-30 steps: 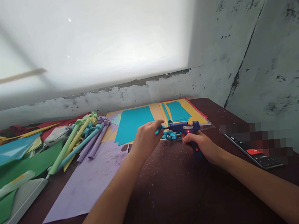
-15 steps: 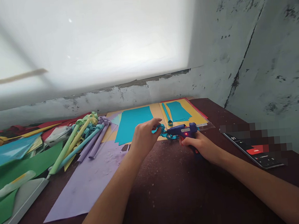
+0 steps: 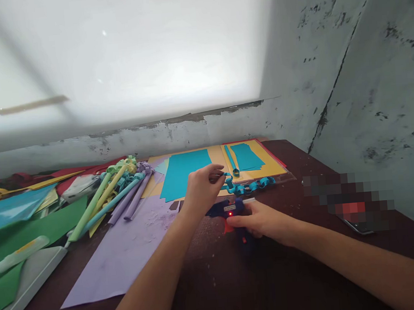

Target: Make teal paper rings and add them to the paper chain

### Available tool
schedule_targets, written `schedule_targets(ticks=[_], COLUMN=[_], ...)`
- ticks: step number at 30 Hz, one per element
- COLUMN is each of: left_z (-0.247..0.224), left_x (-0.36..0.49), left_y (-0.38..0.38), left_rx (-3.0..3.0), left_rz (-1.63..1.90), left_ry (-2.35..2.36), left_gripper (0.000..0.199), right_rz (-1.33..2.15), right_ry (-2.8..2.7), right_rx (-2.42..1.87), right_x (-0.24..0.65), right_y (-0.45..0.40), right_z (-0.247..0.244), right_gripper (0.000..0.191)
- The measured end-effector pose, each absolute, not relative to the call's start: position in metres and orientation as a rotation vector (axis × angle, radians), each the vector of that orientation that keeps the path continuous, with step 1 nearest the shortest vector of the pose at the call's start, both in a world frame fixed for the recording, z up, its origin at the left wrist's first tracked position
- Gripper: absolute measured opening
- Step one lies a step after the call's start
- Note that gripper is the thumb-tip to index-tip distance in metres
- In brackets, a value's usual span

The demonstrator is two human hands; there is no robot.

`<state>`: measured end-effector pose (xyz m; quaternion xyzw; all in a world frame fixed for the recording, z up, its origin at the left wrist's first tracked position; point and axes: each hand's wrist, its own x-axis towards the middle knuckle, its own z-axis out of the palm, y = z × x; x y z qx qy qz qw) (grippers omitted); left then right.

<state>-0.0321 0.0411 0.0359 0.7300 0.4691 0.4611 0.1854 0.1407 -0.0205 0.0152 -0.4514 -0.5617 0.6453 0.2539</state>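
My left hand (image 3: 205, 187) is closed, its thumb and fingers pinching the near end of a blue paper chain (image 3: 255, 186). The chain's linked loops trail off to the right along the table. My right hand (image 3: 260, 220) is wrapped round the grip of a dark blue glue gun (image 3: 229, 207), whose small red light is lit. A white glue stick pokes out of the gun's back, and an orange-red trigger shows below. The nozzle points left, just under my left hand, which hides its tip.
Blue paper sheets (image 3: 185, 171), blue strips (image 3: 247, 156) and a blue paper tube (image 3: 232, 161) lie on yellow card at the back. To the left are rolled paper tubes (image 3: 91, 207), a lilac sheet (image 3: 125, 257) and green paper (image 3: 59, 220). A phone (image 3: 358, 226), partly blurred, lies right.
The glue gun in my right hand has moved left and toward me, away from the chain. More of the chain now shows on the table. My left hand stays almost in place.
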Motion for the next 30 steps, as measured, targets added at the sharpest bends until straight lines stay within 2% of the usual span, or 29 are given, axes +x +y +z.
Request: schedule_targets(ticks=[6, 11, 17, 22, 23, 25, 27, 30], left_z=[0.040, 0.037, 0.038, 0.041, 0.041, 0.041, 0.040, 0.038], left_x=[-0.030, -0.031, -0.032, -0.031, -0.031, -0.031, -0.030, -0.029], left_y=[0.036, 0.040, 0.038, 0.034, 0.034, 0.034, 0.034, 0.035], left_rx=[2.042, 2.043, 2.101, 2.163, 2.168, 2.169, 2.169, 2.181], left_rz=[1.295, 1.325, 1.310, 1.277, 1.271, 1.261, 1.253, 1.248], left_ry=[1.305, 1.263, 1.288, 1.345, 1.345, 1.335, 1.318, 1.315], left_gripper=[0.020, 0.019, 0.016, 0.014, 0.014, 0.014, 0.015, 0.015], right_rz=[1.892, 1.843, 1.889, 1.459, 1.308, 0.948, 0.665, 0.655], right_ry=[-1.600, -1.519, -1.416, -1.483, -1.580, -1.793, -1.803, -1.792], right_rx=[-1.064, -1.071, -0.926, -1.179, -1.213, -1.234, -1.274, -1.217], right_x=[0.103, 0.073, 0.078, 0.114, 0.123, 0.142, 0.158, 0.175], right_y=[-0.019, -0.018, -0.014, -0.014, -0.014, -0.012, -0.005, 0.015], right_z=[0.011, 0.010, 0.005, 0.009, 0.012, 0.023, 0.034, 0.044], right_gripper=[0.023, 0.021, 0.018, 0.038, 0.036, 0.019, 0.014, 0.018])
